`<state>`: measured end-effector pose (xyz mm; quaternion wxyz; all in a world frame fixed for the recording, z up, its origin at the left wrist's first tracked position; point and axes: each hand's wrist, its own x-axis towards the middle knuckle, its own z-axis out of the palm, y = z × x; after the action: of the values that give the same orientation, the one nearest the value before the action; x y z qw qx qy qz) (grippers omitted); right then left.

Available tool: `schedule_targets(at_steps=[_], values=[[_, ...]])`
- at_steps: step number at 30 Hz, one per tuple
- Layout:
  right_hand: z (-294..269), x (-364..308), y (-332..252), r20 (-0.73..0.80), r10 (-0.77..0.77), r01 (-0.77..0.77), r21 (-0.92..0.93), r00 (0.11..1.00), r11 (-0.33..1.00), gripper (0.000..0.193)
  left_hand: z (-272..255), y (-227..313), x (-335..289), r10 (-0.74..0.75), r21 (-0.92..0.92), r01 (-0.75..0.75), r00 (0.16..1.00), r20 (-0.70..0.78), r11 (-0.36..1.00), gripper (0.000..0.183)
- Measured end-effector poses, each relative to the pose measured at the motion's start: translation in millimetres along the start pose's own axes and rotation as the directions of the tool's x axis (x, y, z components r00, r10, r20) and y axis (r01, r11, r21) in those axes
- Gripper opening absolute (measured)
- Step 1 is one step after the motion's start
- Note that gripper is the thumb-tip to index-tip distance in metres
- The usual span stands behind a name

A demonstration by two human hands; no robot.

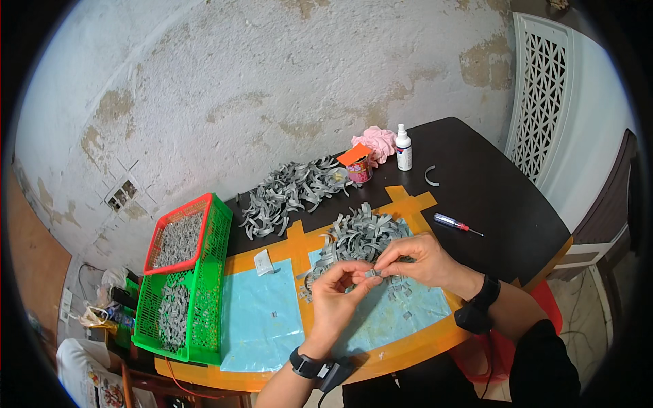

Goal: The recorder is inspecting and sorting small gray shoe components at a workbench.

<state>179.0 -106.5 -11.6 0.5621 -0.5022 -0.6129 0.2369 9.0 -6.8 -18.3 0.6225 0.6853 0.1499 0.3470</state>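
Observation:
My left hand [337,294] and my right hand [423,261] meet over the blue plastic sheet [381,333], both closed in a pinch. Between their fingertips is a small grey piece [372,273], too small to make out in detail. Just beyond my hands lies a heap of curved grey strips [364,234], partly hidden by the fingers. Several small grey bits [398,292] are scattered on the sheet under my right hand. Each wrist wears a black strap with a small device.
Left stand a green basket [216,272] and a red-rimmed basket [206,221], both holding small grey pieces. A larger strip pile [286,194] lies at the back, beside a tin [360,171], pink cloth [378,141] and white spray bottle [403,151]. A screwdriver [454,223] lies right.

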Motion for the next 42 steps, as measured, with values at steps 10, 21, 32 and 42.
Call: schedule_targets(at_steps=[10, 21, 32, 42], values=[[2, 0, 1, -0.052, -0.060, 0.060, -0.006, 0.997, 0.998, 0.013, -3, 1, 1, -0.164, -0.169, 0.162, 0.987, 0.003, 0.972, 0.017], [0, -2, -6, 0.006, -0.066, 0.065, -0.229, 0.998, 0.971, 0.021, -10, -8, 6, -0.317, -0.236, 0.335, 0.942, 0.113, 0.912, 0.015], [-6, 0, -9, 0.111, 0.042, -0.046, 0.036, 0.993, 0.998, 0.022, -17, -7, 10, -0.395, -0.367, 0.377, 0.918, 0.030, 0.850, 0.015], [-16, 3, -1, 0.325, 0.033, -0.160, 0.373, 0.945, 0.914, 0.007, -22, -6, 9, -0.376, -0.413, 0.470, 0.880, 0.290, 0.780, 0.016]])
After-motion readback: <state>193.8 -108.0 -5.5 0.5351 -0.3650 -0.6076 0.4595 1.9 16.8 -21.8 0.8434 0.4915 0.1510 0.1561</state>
